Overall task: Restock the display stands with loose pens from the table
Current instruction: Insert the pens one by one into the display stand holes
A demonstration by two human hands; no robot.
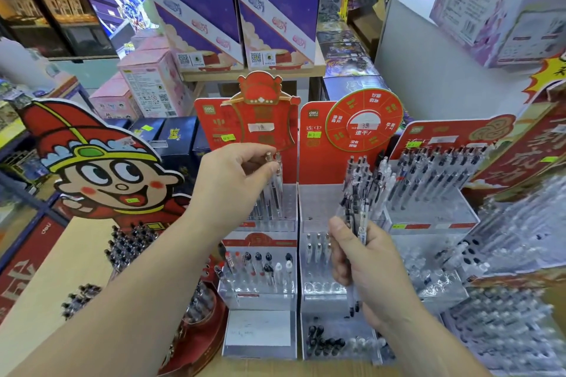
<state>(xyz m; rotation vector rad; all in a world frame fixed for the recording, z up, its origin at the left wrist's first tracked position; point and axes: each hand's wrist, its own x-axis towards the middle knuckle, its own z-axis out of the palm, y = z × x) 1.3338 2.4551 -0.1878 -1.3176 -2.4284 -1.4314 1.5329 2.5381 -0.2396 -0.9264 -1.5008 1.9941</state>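
Thumb and fingertips of the left hand (235, 184) pinch the silver tops of two clear plastic pens (275, 193), which stand upright in the far upper tier of the left red-backed clear acrylic display stand (260, 300). The right hand (370, 269) is curled round a bundle of loose clear and black pens (361, 193), held upright in front of the middle red-backed display stand (315, 202). A third stand (428, 217), further right, holds rows of pens. Left, a red cartoon cardboard cutout (107, 168) rises above the tan table (61, 260), where black-tipped pens (128, 242) lie.
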